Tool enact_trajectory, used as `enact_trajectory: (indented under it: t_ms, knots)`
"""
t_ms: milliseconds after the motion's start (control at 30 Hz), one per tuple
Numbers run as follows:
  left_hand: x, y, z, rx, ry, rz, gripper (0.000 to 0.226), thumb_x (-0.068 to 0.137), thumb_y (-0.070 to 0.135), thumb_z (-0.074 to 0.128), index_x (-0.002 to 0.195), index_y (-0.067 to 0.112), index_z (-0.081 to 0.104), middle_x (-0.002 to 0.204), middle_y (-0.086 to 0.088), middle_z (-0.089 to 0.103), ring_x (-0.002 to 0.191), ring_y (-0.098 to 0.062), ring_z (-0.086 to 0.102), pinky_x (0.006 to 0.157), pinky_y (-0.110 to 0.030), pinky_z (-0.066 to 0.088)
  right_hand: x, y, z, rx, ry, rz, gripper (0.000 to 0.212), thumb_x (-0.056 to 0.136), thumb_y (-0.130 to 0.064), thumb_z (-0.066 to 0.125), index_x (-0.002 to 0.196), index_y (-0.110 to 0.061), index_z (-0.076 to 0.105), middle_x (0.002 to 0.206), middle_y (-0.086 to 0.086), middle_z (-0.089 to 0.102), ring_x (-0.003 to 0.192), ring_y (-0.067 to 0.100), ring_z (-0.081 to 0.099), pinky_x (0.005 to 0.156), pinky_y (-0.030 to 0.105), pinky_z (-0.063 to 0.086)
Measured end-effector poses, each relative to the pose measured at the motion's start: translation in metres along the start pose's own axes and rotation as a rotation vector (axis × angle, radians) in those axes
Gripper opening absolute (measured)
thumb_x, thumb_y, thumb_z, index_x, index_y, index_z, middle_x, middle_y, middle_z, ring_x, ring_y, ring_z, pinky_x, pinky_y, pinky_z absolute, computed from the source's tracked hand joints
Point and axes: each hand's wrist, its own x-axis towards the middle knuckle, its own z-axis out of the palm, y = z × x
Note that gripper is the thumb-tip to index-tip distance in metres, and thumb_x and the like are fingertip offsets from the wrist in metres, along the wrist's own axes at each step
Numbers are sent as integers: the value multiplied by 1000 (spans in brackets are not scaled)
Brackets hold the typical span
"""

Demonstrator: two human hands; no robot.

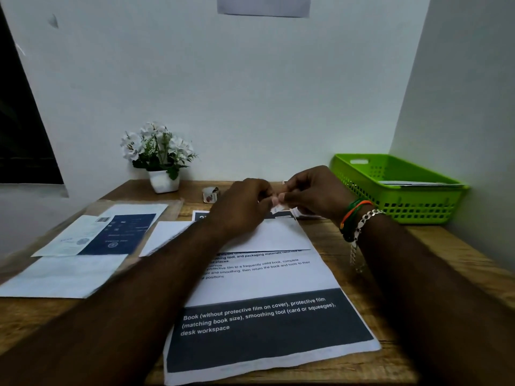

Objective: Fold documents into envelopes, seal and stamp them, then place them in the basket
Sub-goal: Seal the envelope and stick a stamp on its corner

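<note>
Both hands meet above the far middle of the wooden tabletop (348,263), at about twelve o'clock from the person. The left hand (245,203) and the right hand (312,190) each pinch a small pale sticker-like piece (276,203) between thumb and fingertips, the two grips touching or almost touching. It is too small and blurred to name for certain; judging by the task, it is probably a stamp being peeled from its backing, which would explain why it is held up close between both hands rather than flat on the paper.

Directly below the hands, toward six o'clock, lies a plain white envelope (278,236), resting flat on a large printed sheet with a dark band of white text (264,330). Lying there, it sits right under the pinched piece, ready to take the stamp with a short downward move.

A small roll of stickers or tape (211,194) sits at about ten o'clock from the hands, near them. The bright green plastic basket (401,210) stands at two o'clock against the wall, well apart from the grips, with some white paper already inside. At nine o'clock lie more white and dark blue papers (111,235), and a white pot of white flowers (160,160) stands at eleven o'clock.
</note>
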Motion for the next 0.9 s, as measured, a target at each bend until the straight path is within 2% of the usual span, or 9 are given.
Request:
enact_trajectory:
  t_ms: [100,167,267,367,500,633,733,800,900]
  knots:
    - [-2,7,3,-385,-11,-148,11,91,24,74,89,13,70,77,-4,72,74,-18,70,72,-29,55,1,1,-1,115,41,59,7,80,2,79,83,5,73,71,21,68,60,22,59,56,24,47]
    - [-7,11,5,-612,-32,-246,18,93,13,72,100,-3,69,86,-22,74,74,-25,71,60,-21,55,0,-1,-1,220,27,106,7,83,5,74,89,7,72,72,18,71,60,18,66,54,21,53]
    - [-9,13,4,-749,13,-312,13,92,8,73,97,-4,72,88,-23,72,73,-21,67,60,-20,57,-4,-4,-3,236,-47,160,8,85,8,71,93,10,70,73,18,72,56,14,69,50,19,54]
    - [-5,6,2,-727,54,-307,7,88,13,78,85,9,74,77,-15,71,71,-18,65,77,-33,60,-7,-3,-7,69,-91,206,16,85,4,72,98,13,69,79,23,72,52,15,64,51,21,50]
    - [-5,3,4,-597,-2,-241,9,85,8,80,79,8,74,66,-10,68,60,-12,63,62,-22,52,-6,-1,-6,80,-15,157,21,86,-4,72,96,14,68,81,23,71,71,27,57,68,36,49]
    - [-10,12,3,-528,-41,-199,11,85,3,78,89,-5,71,75,-24,72,54,-8,61,52,-13,45,-6,-4,-5,20,-10,102,21,81,0,79,97,11,70,73,20,64,55,20,53,58,28,48]
    - [-11,15,4,-561,-47,-205,16,83,8,82,94,-1,73,78,-24,74,61,-12,65,52,-13,46,-6,-2,-10,9,-10,111,18,81,4,78,97,10,71,70,18,64,45,12,55,45,18,45]
    - [-11,16,6,-549,-44,-211,15,84,7,81,95,-1,74,79,-24,74,62,-12,65,52,-12,46,-6,-3,-11,22,-45,125,16,81,3,77,96,5,73,71,19,65,48,16,56,46,18,43]
    - [-9,13,8,-516,-35,-209,11,90,8,75,93,-3,73,79,-21,75,56,-6,65,54,-13,46,-8,-4,-12,45,-122,147,14,76,-3,84,88,-5,79,77,26,66,67,26,51,57,24,37]
